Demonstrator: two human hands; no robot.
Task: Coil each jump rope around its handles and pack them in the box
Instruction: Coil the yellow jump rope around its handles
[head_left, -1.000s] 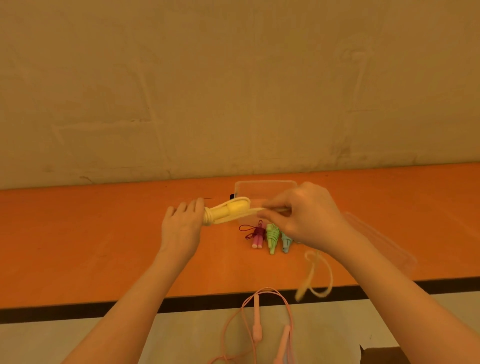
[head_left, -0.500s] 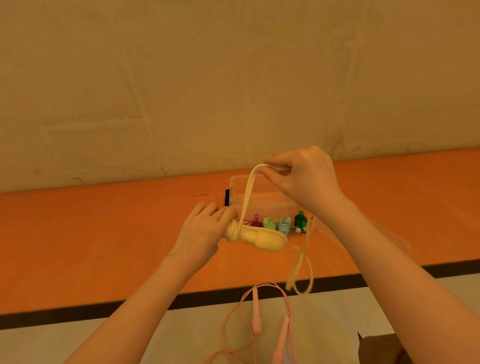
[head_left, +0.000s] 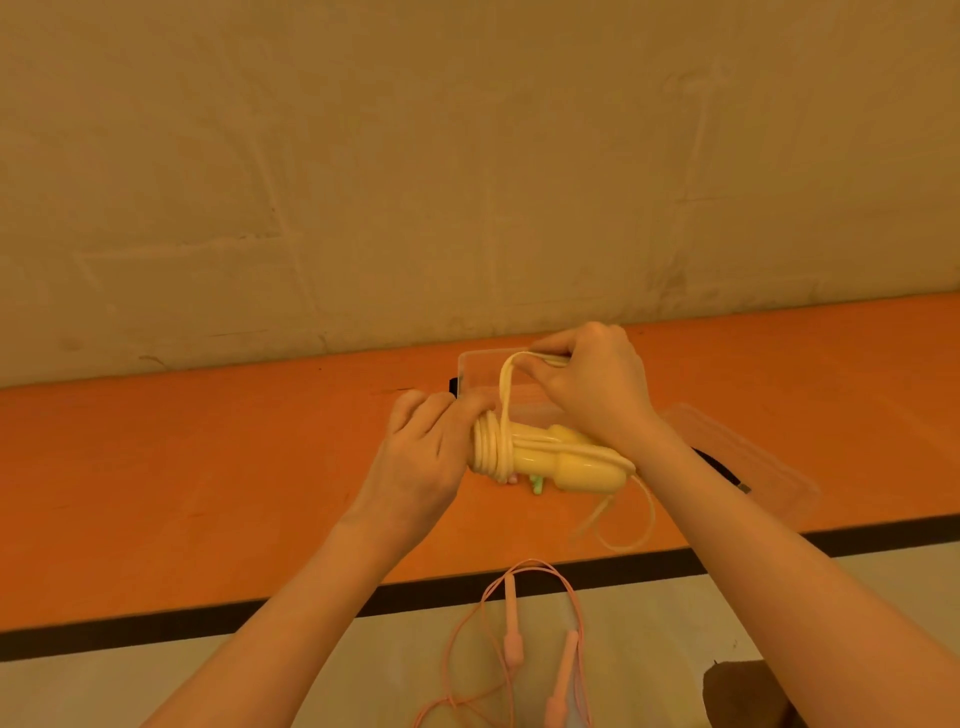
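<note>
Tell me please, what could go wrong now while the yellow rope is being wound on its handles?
1. The right hand pinches the yellow rope lifted above the handles; if that grip slips, the few coils beside the left hand may loosen.
2. A free loop hangs below the table edge, above the pink rope, and could tangle with it.
</note>
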